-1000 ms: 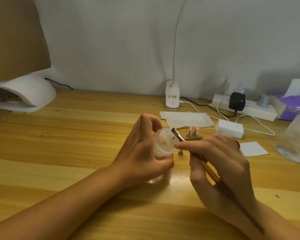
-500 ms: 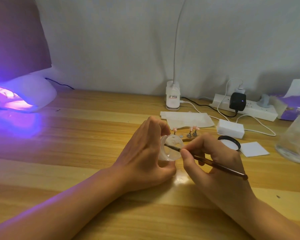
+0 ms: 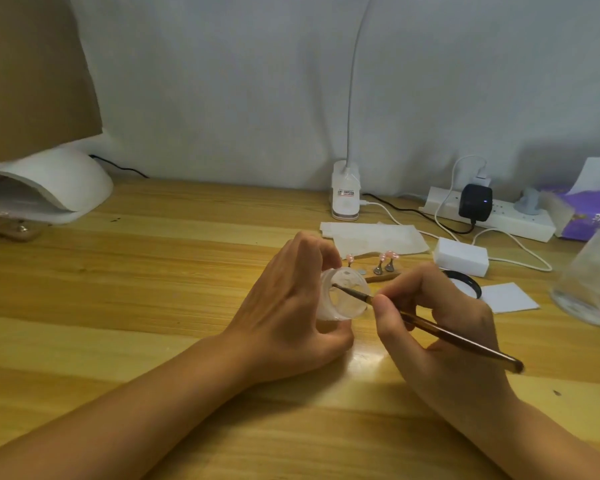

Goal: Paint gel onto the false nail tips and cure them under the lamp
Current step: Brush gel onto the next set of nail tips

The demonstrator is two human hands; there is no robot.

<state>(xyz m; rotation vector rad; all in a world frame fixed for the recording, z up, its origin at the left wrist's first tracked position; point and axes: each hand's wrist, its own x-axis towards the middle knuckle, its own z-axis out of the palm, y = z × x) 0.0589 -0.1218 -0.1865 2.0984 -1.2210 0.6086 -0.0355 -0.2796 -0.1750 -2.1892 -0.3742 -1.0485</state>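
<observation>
Two bare arms end in the bare left hand (image 3: 284,317) and bare right hand (image 3: 440,337), both with long thin fingers, and the right thumb has a short, plain nail.

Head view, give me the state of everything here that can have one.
gel jar, open, tilted, gripped by left hand.
brush, pinched by right hand, tip inside the jar.
curing lamp, unlit.
black lid, off the jar, lying flat.
nail tips, upright on stands.
black charger, plugged in, light on.
</observation>
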